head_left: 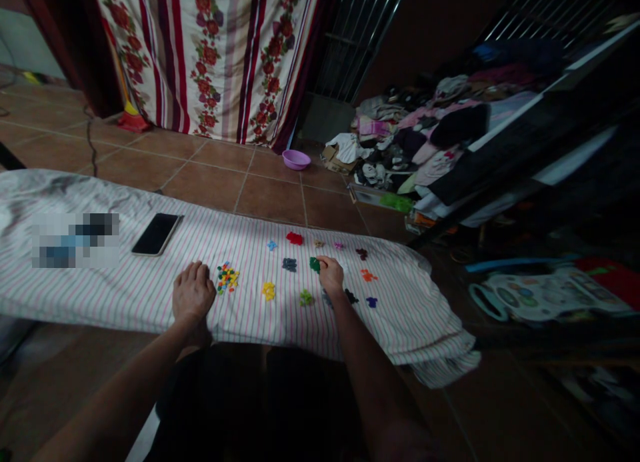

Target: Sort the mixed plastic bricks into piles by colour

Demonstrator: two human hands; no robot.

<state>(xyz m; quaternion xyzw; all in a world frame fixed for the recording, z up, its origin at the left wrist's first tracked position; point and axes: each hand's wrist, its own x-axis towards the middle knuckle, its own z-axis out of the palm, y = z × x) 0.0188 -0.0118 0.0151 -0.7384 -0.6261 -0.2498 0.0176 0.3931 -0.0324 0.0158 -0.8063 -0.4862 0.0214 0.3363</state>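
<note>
My left hand (193, 291) lies on the striped cloth (240, 319), fingers flat, just left of a mixed heap of small coloured pieces (228, 278). At the dark green pile (315, 265), my right hand (331, 277) has its thumb and fingers pinched together; whatever is between them is hidden. Around it are small one-colour piles: grey (289, 265), red (295, 238), yellow (269, 291), light green (306, 297), orange (369, 275), dark blue (371, 302), brown (361, 254), light blue (271, 246) and pink (339, 246). A black pile (352, 296) is partly covered by my right wrist.
A smartphone (157, 235) lies on the cloth at left, near a pixelated patch. Beyond are a tiled floor, a purple basin (297, 159) and a flowered curtain (205, 62). Heaped clothes (415, 129) stand at the back right, a white patterned board (545, 295) at the right.
</note>
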